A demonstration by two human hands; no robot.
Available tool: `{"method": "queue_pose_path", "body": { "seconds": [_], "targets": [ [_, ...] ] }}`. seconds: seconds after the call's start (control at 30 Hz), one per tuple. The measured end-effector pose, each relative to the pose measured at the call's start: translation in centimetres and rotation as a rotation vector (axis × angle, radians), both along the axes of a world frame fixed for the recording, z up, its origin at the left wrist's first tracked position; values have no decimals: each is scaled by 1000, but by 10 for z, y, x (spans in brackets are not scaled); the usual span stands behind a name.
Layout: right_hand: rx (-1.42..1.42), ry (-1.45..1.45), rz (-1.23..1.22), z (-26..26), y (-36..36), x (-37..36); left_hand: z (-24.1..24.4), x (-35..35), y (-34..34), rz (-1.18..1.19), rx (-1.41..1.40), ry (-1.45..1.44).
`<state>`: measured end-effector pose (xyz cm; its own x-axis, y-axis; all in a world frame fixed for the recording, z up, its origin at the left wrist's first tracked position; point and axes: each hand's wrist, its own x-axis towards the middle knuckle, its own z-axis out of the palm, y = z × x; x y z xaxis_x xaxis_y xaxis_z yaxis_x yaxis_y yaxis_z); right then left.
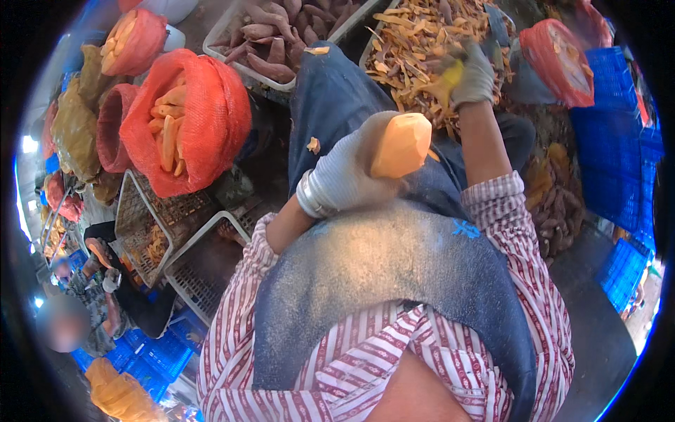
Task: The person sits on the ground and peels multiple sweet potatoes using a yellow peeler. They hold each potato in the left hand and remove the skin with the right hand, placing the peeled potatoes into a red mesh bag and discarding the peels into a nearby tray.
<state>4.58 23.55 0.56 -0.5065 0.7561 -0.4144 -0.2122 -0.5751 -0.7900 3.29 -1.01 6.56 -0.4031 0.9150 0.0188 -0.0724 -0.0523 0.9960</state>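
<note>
My left hand [350, 166], in a pale knitted glove, is closed around a peeled orange sweet potato [403, 145] above my lap. My right hand [474, 76], gloved too, is stretched out over a crate heaped with sweet potato peelings [411, 47]. A blurred tool with a yellow part [452, 76] is in its grip; its exact kind cannot be told. Ahead, left of the peelings, a pale plastic crate [216, 45] holds unpeeled purple-skinned sweet potatoes [271, 66]. Scraps of sweet potato lie on my dark apron and trouser leg.
A red mesh sack [221, 116] of peeled pieces stands at left, above plastic crates [171, 248]. Another red sack [532, 47] is at upper right, beside stacked blue crates [606, 142]. Unpeeled sweet potatoes [559, 216] lie at right. A co-worker [100, 306] sits at lower left.
</note>
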Motion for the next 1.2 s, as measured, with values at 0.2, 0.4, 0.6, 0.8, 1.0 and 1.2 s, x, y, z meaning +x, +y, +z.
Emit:
{"method": "queue_pose_path", "body": {
  "seconds": [0.2, 0.4, 0.6, 0.8, 1.0, 1.2],
  "targets": [
    [-183, 426, -20, 26, -11, 14, -15, -16, 6, -16, -47, -609],
    [-111, 383, 258, 59, -61, -5, -29, -11, 18, -96, -135, -479],
    [-162, 280, -221, -17, 62, 13, -22, -8, 8, -89, 3, -573],
    [-197, 375, 5, 22, 10, 12, -37, -8, 19, 7, -42, -731],
    [-64, 212, 241, 53, -63, -3, -19, -13, 31, -48, -210, -559],
    [-309, 390, -99, 2, 34, 16, -14, -11, 11, -107, -67, -867]
  ]
}}
